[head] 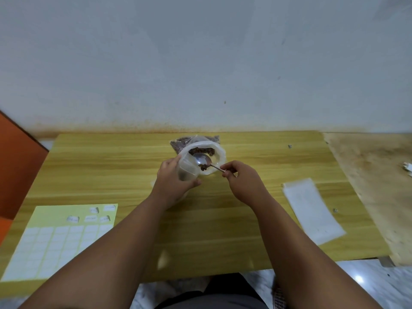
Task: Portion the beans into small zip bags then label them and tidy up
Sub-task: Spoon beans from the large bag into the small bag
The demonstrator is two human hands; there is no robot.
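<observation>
One zip bag (186, 168) gripped in left hand (172, 186); one spoon (201, 161) pinched by right hand (242, 179); one label sheet (55, 244).

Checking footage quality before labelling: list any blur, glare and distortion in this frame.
Head view: light is flat, shadows faint; the writing on the label sheet is too soft to read; a glare spot sits on the floor; the table edges splay from the wide-angle lens; the spoon in the right hand is fairly sharp.
</observation>
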